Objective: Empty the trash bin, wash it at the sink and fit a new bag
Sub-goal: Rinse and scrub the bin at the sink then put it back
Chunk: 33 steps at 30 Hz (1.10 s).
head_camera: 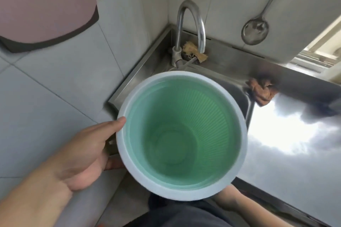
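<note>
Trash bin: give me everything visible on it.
The trash bin is round and tapered, plastic by the look, with a wide pale rim and a green ribbed inside. It is empty, with no bag or visible water. Held mouth-up toward the camera over the steel sink, below the faucet. The left hand grips its rim, thumb on top; the right hand is hidden beneath.

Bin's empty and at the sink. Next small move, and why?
Probably shift the bin back so its opening sits under the faucet spout. It looks empty and bagless, held over the sink by the left hand at the rim, and no water is running. The right hand is hidden beneath the bin.
</note>
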{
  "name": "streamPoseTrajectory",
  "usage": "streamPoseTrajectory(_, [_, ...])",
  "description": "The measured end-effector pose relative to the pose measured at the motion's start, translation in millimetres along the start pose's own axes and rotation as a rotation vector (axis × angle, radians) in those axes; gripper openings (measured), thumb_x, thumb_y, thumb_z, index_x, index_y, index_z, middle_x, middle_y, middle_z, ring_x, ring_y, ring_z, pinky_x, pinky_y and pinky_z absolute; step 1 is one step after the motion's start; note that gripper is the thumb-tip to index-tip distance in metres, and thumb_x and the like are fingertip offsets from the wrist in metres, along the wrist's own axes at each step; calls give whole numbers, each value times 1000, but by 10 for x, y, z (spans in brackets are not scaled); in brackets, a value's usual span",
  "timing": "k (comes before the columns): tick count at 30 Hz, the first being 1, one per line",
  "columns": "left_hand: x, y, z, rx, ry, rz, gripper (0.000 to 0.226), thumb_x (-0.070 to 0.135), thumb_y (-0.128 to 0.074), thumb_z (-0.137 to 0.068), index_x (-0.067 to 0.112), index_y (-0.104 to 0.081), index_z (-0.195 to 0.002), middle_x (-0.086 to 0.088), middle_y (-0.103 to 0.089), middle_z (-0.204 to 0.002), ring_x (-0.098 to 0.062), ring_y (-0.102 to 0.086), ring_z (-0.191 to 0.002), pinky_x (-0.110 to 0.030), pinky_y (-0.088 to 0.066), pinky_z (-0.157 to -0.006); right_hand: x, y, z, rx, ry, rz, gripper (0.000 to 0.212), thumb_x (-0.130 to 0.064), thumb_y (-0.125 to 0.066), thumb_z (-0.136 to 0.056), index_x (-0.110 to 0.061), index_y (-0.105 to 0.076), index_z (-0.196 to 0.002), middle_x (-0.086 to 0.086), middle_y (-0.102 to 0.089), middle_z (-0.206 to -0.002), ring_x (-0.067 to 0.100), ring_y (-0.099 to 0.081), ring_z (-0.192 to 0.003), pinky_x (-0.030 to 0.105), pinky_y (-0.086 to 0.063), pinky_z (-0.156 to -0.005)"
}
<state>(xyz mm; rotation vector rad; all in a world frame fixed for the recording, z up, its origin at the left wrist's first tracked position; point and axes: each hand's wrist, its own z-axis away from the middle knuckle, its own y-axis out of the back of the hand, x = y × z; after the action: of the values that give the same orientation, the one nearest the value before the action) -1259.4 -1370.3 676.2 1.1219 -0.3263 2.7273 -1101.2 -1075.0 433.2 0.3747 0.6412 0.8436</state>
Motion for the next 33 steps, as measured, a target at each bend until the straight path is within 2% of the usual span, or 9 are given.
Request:
streamPoseTrajectory(2, [155, -161, -94, -61, -6, 19, 44, 40, -61, -79, 16, -76, -113, -10, -76, -113, -24, -75, -86, -35, -60, -57, -25, 86, -46, -44, 22, 17, 38, -32, -58, -86, -4, -70, -108, 12, -71, -115, 27, -65, -110, 43, -50, -97])
streamPoseTrajectory(4, [293, -346, -247, -93, 7, 23, 44, 40, -63, -78, 18, -77, -113, -8, -76, -113, -22, -75, -85, -36, -60, -59, -17, 177, -114, -71, 17, 22, 21, -28, -56, -83, -12, -69, -86, 2, -72, -99, 21, -65, -94, 35, -52, -87])
streamPoseTrajectory(8, [450, -750, -706, -113, 120, 26, 33, 37, -60, -92, 16, -78, -109, -7, -75, -104, -23, -75, -77, -37, -61, -60, -2, 322, -260, -106, 30, 33, 18, -30, -49, -73, -23, -42, -58, -7, -52, -68, 18, -48, -71, 31, -40, -62])
streamPoseTrajectory(13, [557, -1126, -1290, -36, 211, 101, 37, 30, -54, -101, 7, -63, -127, -13, -57, -113, -29, -65, -99, -45, -62, -60, 93, 423, -395, -125, 20, 36, 22, -34, -52, -77, -23, -41, -60, -3, -56, -81, 18, -49, -75, 18, -34, -53])
streamPoseTrajectory(16, [634, -1252, -1570, 6, 207, 130, 34, 27, -53, -102, 5, -61, -126, -13, -57, -106, -32, -63, -98, -45, -61, -55, 112, 469, -413, -150, 3, 1, 25, -35, -56, -77, -22, -45, -59, -8, -52, -69, 11, -48, -67, 14, -32, -51])
streamPoseTrajectory(21, [678, -1251, -2023, 32, 176, 111, 22, 24, -54, -102, 7, -64, -110, -11, -63, -95, -26, -64, -88, -41, -60, -52, 16, 493, -463, -176, -49, -121, 22, -35, -56, -72, -25, -45, -55, -11, -49, -64, 6, -47, -63, 16, -38, -58])
streamPoseTrajectory(26, [551, -1091, -2419, 52, 213, 92, 18, 15, -59, -97, 9, -65, -113, -14, -69, -108, -28, -67, -94, -40, -62, -54, -173, 610, -455, -155, -132, -219, 20, -33, -57, -76, -16, -67, -78, -2, -65, -86, 16, -61, -85, 25, -49, -76])
streamPoseTrajectory(30, [419, -961, -2730, 60, 253, 43, 13, 11, -57, -96, 11, -65, -107, -12, -73, -103, -24, -69, -91, -37, -61, -58, -438, 927, -412, -137, -106, -233, 15, -32, -58, -80, -20, -60, -71, -2, -65, -82, 20, -64, -84, 25, -49, -74])
streamPoseTrajectory(33, [302, -860, -2960, 55, 286, -19, 11, 10, -56, -95, 13, -66, -99, -9, -74, -92, -22, -70, -83, -36, -62, -62, -687, 1422, -362, -87, -42, -321, 16, -35, -61, -83, -20, -66, -82, 0, -71, -79, 17, -71, -78, 26, -53, -68])
